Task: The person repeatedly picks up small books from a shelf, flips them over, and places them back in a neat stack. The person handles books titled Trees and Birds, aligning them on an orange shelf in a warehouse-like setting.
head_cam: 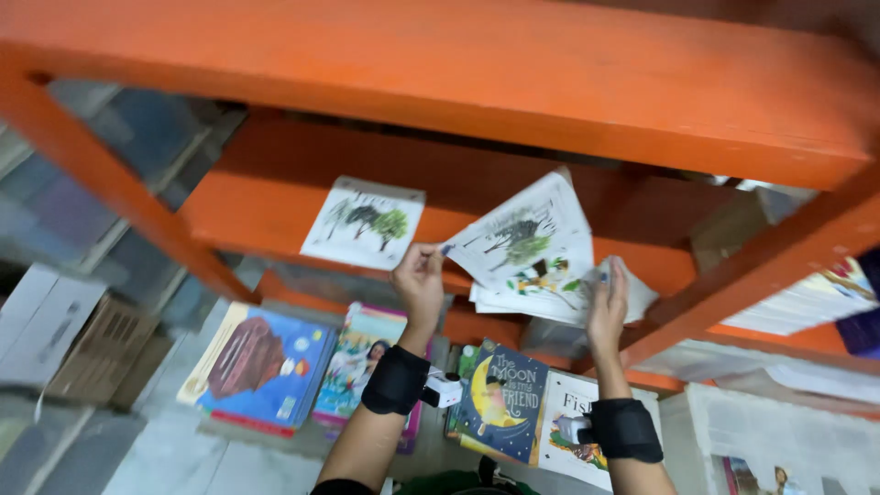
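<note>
Head view, blurred: we pinch a thin glossy tree-print booklet [524,234] by its corner with left hand [419,280], right hand [609,307] gripping the floppy stack [550,291] beneath, its lower edge hidden, against the orange metal shelf [458,82].

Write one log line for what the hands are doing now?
left hand: pinching white picture book | right hand: gripping book stack | place: orange shelf
</note>
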